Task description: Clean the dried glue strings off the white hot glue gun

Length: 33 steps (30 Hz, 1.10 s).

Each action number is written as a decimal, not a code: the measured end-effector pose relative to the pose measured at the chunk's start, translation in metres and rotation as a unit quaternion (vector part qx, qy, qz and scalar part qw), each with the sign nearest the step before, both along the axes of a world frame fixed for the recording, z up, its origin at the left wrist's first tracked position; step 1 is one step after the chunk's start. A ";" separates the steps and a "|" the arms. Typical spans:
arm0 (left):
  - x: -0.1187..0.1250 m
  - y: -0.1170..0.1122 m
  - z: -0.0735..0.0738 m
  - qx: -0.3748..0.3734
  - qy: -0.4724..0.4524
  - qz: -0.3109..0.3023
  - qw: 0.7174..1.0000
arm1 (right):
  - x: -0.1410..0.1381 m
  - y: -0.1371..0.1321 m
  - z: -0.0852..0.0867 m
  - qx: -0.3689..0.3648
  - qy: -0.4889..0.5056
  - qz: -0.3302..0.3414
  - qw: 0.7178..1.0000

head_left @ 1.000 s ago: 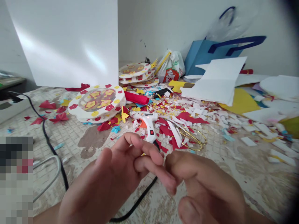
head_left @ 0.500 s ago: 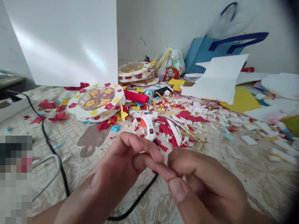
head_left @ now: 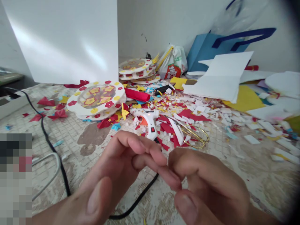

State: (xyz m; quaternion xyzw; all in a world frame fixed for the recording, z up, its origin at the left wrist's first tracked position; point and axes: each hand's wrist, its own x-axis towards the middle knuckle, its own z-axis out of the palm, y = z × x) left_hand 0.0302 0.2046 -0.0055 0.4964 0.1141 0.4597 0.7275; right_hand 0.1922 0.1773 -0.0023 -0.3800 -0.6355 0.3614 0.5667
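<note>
My left hand (head_left: 119, 168) is held low in front of me, fingers loosely bent and thumb standing apart from them. From the right, my right hand (head_left: 213, 181) meets it, its bent fingers touching or nearly touching the left fingertips. A gap shows between the right thumb and index finger. I see nothing held in either hand, though the right palm is partly hidden. Just beyond them lies a white glue gun (head_left: 151, 123) with an orange trigger and a small red switch. Scissors (head_left: 199, 139) with gold-coloured handles rest to its right.
A round white paper lantern (head_left: 74, 107) with red and yellow flowers lies at left, with similar pieces (head_left: 127, 75) stacked behind. Paper scraps (head_left: 206, 109) cover the middle and right. A black cord (head_left: 44, 131) crosses the left. A blue bag (head_left: 201, 50) stands at the back.
My right thumb has come away from the left fingertip it was pressing and moved down. My left thumb has lifted away from the palm. The view has shifted slightly.
</note>
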 end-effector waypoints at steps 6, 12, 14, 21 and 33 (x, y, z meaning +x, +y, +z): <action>-0.005 -0.001 -0.006 0.083 0.041 0.050 0.994 | -0.004 -0.004 -0.003 -0.017 0.012 -0.045 0.999; -0.001 0.001 -0.004 0.082 0.034 0.065 0.994 | -0.002 0.001 -0.002 0.005 -0.022 -0.060 0.998; -0.001 0.001 -0.003 0.085 0.036 0.064 0.994 | -0.003 0.001 -0.001 0.006 -0.023 -0.065 0.998; -0.002 0.000 -0.002 0.091 0.038 0.074 0.992 | -0.007 -0.001 0.001 -0.009 -0.021 -0.080 0.997; -0.005 0.001 -0.001 0.137 0.049 0.083 0.986 | -0.002 -0.004 -0.005 -0.020 -0.033 -0.068 0.997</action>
